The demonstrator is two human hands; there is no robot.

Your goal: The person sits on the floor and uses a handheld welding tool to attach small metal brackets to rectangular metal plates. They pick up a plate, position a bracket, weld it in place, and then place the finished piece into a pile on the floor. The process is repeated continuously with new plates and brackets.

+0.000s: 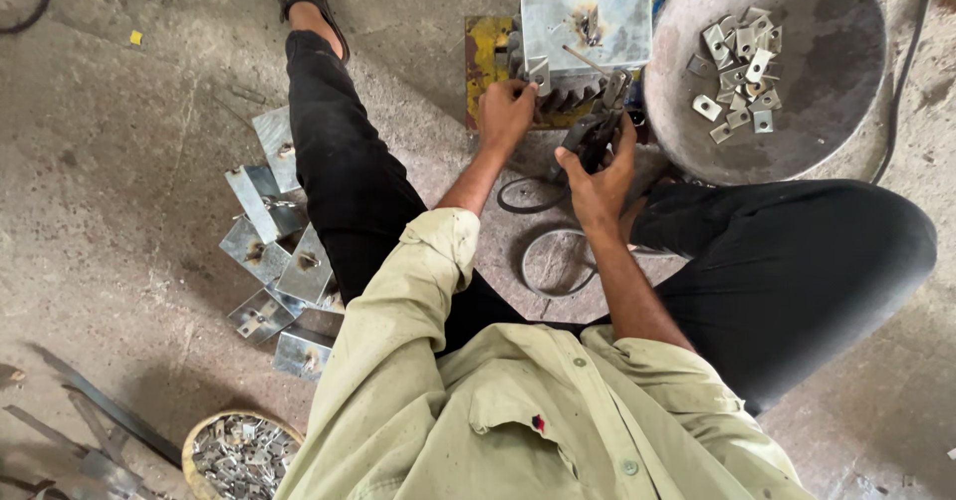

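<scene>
Small square metal tab (539,72): far centre, against grey steel plate (586,27), pinched in left hand (505,112) fingers. Electrode holder (597,126): just right, gripped by right hand (600,176), rod angled far-left toward tab. Round pan (846,92) of tabs: far right, on floor.

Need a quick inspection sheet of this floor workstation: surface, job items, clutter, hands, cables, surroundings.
Surface: bare, dusty concrete floor; the person sits on it.
Job's things: square steel plate on a yellow jig; small bracket at the plate's near edge; dark electrode holder with a thin rod toward the plate.
Clutter: finished plates piled by the left leg; round pan holding small brackets; basket of small metal bits; metal strips lower left.
Grippers: left hand pinches the small bracket; right hand grips the electrode holder.
Cables: looped cable between the legs; another cable right of the pan.
Surroundings: nothing seen beyond the floor.
</scene>
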